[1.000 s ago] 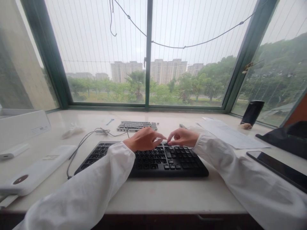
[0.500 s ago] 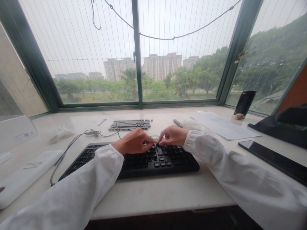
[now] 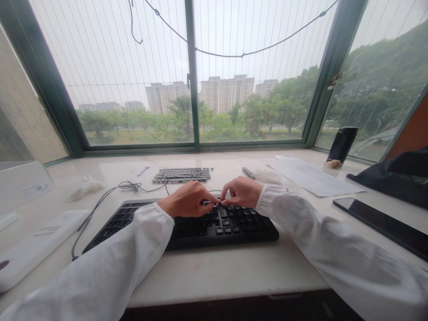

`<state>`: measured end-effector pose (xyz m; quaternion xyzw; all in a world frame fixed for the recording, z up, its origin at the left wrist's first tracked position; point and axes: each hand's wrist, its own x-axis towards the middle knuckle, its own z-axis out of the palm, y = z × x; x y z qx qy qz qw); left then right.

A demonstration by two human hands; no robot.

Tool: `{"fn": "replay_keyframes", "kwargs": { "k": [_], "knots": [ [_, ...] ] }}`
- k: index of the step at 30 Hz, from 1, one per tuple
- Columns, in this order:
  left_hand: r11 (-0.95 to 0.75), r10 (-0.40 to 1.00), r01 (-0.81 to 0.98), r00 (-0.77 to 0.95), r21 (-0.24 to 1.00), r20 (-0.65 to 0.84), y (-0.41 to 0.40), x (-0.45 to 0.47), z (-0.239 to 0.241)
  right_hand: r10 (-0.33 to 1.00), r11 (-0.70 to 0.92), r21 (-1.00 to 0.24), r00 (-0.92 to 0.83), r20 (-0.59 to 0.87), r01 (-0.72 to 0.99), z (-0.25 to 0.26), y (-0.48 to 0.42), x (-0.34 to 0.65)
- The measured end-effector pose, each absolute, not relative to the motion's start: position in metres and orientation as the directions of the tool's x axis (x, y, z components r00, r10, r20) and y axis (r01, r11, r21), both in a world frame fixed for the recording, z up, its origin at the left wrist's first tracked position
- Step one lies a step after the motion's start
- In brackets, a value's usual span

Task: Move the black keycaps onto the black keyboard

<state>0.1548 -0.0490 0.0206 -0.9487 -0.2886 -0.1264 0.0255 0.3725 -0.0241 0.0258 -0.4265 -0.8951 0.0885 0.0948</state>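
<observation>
A black keyboard (image 3: 200, 240) lies in front of me; gray keycaps sit on its right part, while many positions toward the left look bare. Over its middle, my left hand (image 3: 187, 199) is closed, with the index finger reaching toward the keys at the far edge. Facing it, my right hand (image 3: 243, 191) has thumb and index finger bent together at the same spot. The fingertips of both hands nearly meet there. Whatever small piece is between them is hidden.
Loose keycaps (image 3: 182, 174) lie in rows behind the keyboard. A cable (image 3: 110, 189) runs along the left. To the right are a dark pen-like tool (image 3: 248, 172), paper (image 3: 310, 176), a phone (image 3: 381, 225) and a dark cylinder (image 3: 342, 145). A white box (image 3: 25, 183) stands at left.
Both hands stay at the same spot on the keyboard, with only slight finger movement. The whole view has shifted a little.
</observation>
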Motion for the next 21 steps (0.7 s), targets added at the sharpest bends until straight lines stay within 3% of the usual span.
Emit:
{"fn": "replay_keyframes", "kwargs": {
  "k": [13,21],
  "knots": [
    [-0.833,0.540,0.552,0.794,0.040,0.279,-0.0483,0.1548,0.0201,0.776,0.624,-0.263,-0.623,0.100,0.735,0.0259,-0.0246,0.3733],
    [-0.842,0.534,0.527,0.786,0.116,0.312,-0.0485,0.1552,0.0200,0.752,0.646,-0.335,-0.647,0.125,0.686,0.0218,-0.0168,0.3786]
  ]
}}
